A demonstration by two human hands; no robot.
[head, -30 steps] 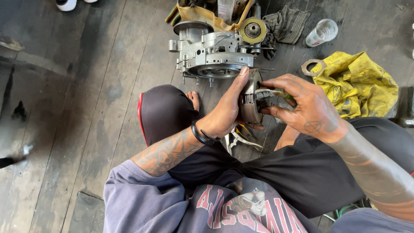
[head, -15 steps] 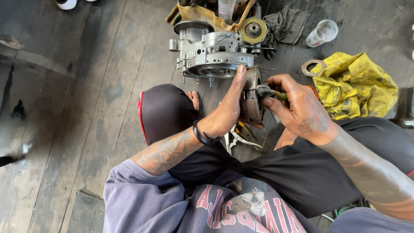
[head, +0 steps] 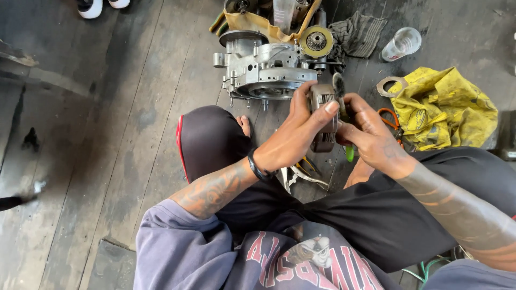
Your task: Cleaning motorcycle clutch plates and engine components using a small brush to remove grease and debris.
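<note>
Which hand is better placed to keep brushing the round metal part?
Probably the right hand: it grips the brush against the round metal part, while the left hand holds that part.

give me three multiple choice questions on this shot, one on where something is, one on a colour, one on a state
1. Where does the clear plastic cup lie?
A. on the floor at top right, near the grey rag
B. in the person's lap
C. on top of the engine casing

2. What colour is the crumpled cloth to the right of the hands?
A. blue
B. yellow
C. white

3. What is the state of the round metal part?
A. lying alone on the floor
B. bolted into the casing
C. held up in the left hand while the right hand holds a brush against it

Answers:
1 A, the cup lies on its side on the boards beside the rag.
2 B, the cloth is plainly yellow, with dark smudges.
3 C, left fingers wrap the part; the right hand grips the green-handled brush.
</note>
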